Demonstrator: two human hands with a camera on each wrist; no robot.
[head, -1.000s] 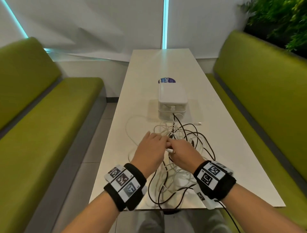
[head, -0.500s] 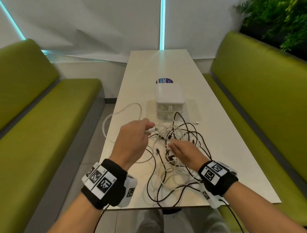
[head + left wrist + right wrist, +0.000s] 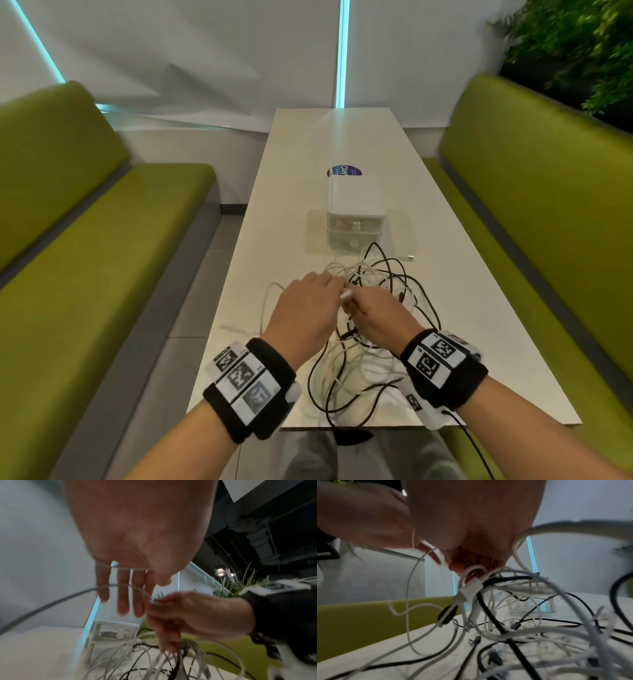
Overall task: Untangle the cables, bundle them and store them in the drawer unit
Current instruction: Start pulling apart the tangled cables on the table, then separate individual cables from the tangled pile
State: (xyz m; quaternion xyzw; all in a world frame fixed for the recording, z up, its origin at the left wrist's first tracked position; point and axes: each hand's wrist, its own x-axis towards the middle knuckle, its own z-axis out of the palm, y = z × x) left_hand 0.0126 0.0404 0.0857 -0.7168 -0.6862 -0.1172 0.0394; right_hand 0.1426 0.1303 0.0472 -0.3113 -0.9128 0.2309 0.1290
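A tangle of white and black cables (image 3: 383, 284) lies on the near half of the white table (image 3: 308, 144), in front of the white drawer unit (image 3: 354, 205). Over its left side both hands meet. My left hand (image 3: 325, 284) has straight fingers, and in the left wrist view a thin white cable (image 3: 120, 586) runs across those fingers (image 3: 123, 601). My right hand (image 3: 356, 301) pinches that cable near its white connector (image 3: 346, 294). In the right wrist view its curled fingers (image 3: 471, 561) sit in the cables above a white plug (image 3: 471, 588). Both drawers look closed.
Green benches (image 3: 102, 240) (image 3: 531, 205) flank the narrow table. A round blue sticker (image 3: 344, 170) lies behind the drawer unit. A loose white plug (image 3: 410, 256) rests right of the tangle. A white loop (image 3: 265, 301) trails left, and black strands hang over the near edge (image 3: 329, 416).
Half a second ago my left hand was out to the left, pulling a white cable. It has come back to the right hand, and the white loop now lies lower and nearer.
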